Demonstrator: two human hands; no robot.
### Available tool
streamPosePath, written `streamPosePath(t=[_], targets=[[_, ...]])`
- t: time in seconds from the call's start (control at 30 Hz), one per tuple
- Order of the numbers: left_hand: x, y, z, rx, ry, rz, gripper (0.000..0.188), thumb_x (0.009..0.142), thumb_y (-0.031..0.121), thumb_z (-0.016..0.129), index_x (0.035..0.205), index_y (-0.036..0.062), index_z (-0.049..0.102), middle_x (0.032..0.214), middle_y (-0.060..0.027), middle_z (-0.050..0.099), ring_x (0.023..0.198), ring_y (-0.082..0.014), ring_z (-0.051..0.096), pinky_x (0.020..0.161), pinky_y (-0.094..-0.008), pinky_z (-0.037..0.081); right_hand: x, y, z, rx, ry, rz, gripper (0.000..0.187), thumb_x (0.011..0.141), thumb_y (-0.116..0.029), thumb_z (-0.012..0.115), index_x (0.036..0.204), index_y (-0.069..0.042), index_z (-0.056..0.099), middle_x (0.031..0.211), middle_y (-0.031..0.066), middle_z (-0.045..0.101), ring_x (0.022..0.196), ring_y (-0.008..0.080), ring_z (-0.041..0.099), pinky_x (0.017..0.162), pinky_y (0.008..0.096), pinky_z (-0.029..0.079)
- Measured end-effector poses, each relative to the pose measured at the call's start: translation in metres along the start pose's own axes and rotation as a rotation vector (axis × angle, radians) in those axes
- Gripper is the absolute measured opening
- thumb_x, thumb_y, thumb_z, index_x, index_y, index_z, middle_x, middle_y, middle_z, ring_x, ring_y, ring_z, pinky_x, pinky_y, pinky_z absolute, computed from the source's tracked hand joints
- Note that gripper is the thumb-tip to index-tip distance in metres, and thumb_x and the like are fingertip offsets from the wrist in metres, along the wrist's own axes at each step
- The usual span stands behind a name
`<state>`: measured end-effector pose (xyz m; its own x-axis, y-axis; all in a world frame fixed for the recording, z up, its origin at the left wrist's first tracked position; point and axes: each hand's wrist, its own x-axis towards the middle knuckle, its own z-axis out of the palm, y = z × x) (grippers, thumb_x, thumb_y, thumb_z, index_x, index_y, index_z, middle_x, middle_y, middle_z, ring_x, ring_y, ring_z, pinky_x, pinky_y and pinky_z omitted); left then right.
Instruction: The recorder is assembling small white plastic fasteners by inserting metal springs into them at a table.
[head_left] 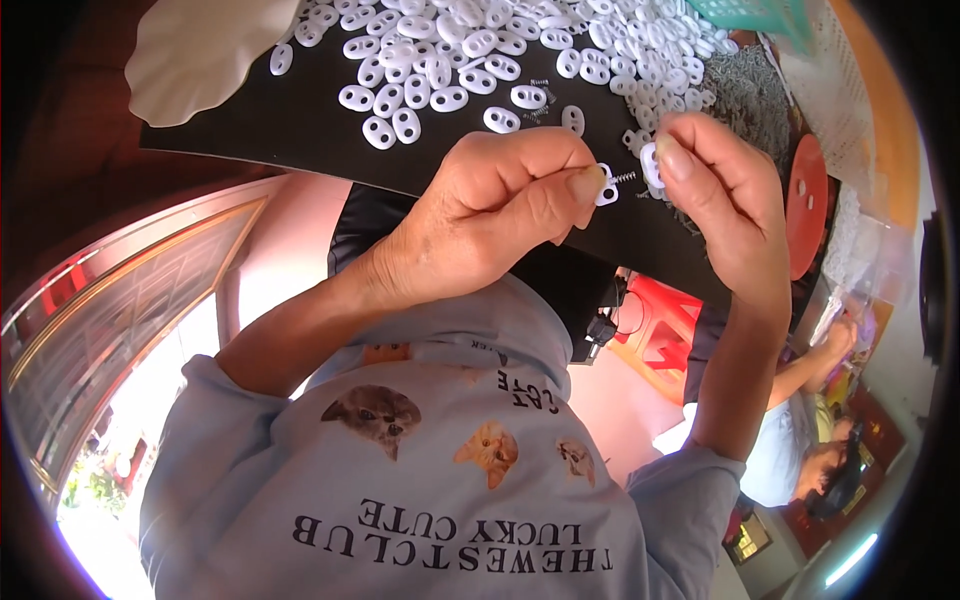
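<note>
- The left hand (500, 215) pinches a small white plastic piece (606, 192) between thumb and forefinger.
- The right hand (725, 190) grips a second white piece (651, 165).
- A small metal spring (624, 178) lies between the hands, its long axis running from one piece towards the other.
- Beyond them, a heap of loose white pieces (470, 50) covers the black board (300, 120).

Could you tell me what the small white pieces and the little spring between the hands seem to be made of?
The white pieces look like moulded plastic: uniform, glossy, identical oval shapes with two holes. The spring looks like thin metal wire: grey, finely coiled, though too small to be sure.
</note>
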<state>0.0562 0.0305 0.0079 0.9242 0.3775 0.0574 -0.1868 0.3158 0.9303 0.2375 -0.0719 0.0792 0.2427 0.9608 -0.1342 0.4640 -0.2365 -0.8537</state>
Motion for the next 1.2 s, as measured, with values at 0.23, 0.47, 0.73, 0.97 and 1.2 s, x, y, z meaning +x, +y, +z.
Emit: streamPosePath(t=[0.23, 0.47, 0.73, 0.97, 1.2], targets=[[-0.001, 0.006, 0.000, 0.042, -0.015, -0.093, 0.018, 0.099, 0.012, 0.046, 0.095, -0.0021, 0.057, 0.074, -0.0020, 0.057, 0.063, -0.0059, 0.045, 0.055, -0.0211, 0.035, -0.005, -0.001, 0.007, 0.087, -0.033, 0.007, 0.020, 0.095, -0.014, 0.059, 0.086, 0.003, 0.054, 0.069, -0.0015, 0.048, 0.064, 0.0042, 0.040, 0.056, 0.0214, 0.033], [-0.001, 0.005, 0.000, 0.045, -0.042, -0.087, 0.019, 0.098, 0.012, 0.047, 0.095, -0.0042, 0.057, 0.073, -0.0034, 0.056, 0.065, -0.0078, 0.047, 0.057, -0.0218, 0.037, -0.006, 0.001, 0.008, 0.099, -0.047, -0.027, 0.019, 0.095, -0.014, 0.060, 0.086, 0.003, 0.055, 0.067, -0.0018, 0.047, 0.062, 0.0039, 0.039, 0.054, 0.0217, 0.032], [0.000, 0.000, 0.001, 0.087, -0.047, -0.009, 0.019, 0.099, 0.010, 0.047, 0.093, -0.0039, 0.057, 0.073, -0.0033, 0.056, 0.065, -0.0084, 0.047, 0.059, -0.0223, 0.039, -0.007, 0.000, 0.012, 0.074, -0.049, -0.016, 0.019, 0.094, -0.013, 0.061, 0.084, 0.003, 0.055, 0.064, -0.0027, 0.044, 0.059, 0.0037, 0.036, 0.051, 0.0224, 0.030], [0.000, -0.004, 0.002, 0.063, -0.058, -0.008, 0.024, 0.102, 0.018, 0.047, 0.092, -0.0022, 0.056, 0.073, -0.0017, 0.054, 0.063, -0.0069, 0.045, 0.058, -0.0213, 0.038, -0.008, 0.003, 0.019, 0.082, 0.013, -0.049, 0.019, 0.094, -0.012, 0.060, 0.083, 0.002, 0.055, 0.064, -0.0018, 0.042, 0.059, 0.0043, 0.036, 0.051, 0.0232, 0.030], [0.002, 0.004, 0.004, 0.045, 0.007, -0.124, 0.022, 0.101, 0.018, 0.049, 0.095, -0.0009, 0.059, 0.075, 0.0003, 0.054, 0.065, -0.0052, 0.045, 0.058, -0.0207, 0.037, -0.011, 0.009, 0.023, -0.263, 0.085, -0.305, 0.016, 0.089, -0.006, 0.065, 0.099, 0.005, 0.059, 0.078, 0.0033, 0.055, 0.068, 0.0096, 0.049, 0.059, 0.0221, 0.040]])
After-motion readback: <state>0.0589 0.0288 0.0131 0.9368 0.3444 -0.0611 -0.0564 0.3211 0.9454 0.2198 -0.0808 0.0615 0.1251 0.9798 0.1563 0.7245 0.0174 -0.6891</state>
